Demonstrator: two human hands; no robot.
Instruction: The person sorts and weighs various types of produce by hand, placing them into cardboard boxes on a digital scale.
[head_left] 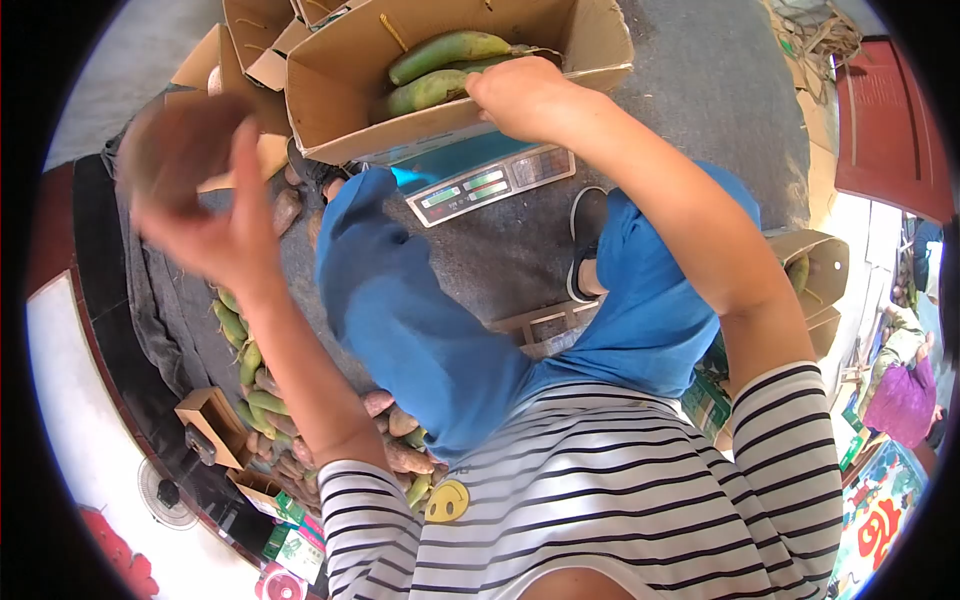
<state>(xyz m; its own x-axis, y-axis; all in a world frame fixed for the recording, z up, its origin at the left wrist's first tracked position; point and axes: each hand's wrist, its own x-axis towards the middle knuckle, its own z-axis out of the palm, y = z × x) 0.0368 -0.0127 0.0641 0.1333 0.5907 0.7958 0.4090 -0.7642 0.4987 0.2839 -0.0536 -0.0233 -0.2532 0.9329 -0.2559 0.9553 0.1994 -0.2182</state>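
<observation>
My left hand, smeared by motion, is raised at the left with its fingers around a blurred reddish-brown lump that looks like a sweet potato. Inside the open cardboard box lie long green vegetables, resembling large radishes or gourds. My right hand is over the near wall of this box with its fingers curled closed, beside the tip of the lower green vegetable. What the fingers grip there is hidden. Under the box is a digital scale with lit green displays.
Sweet potatoes and more green vegetables are piled on the floor at my left. Other cardboard boxes stand at the upper left, another box at the right. A person in purple is at the far right. A fan stands lower left.
</observation>
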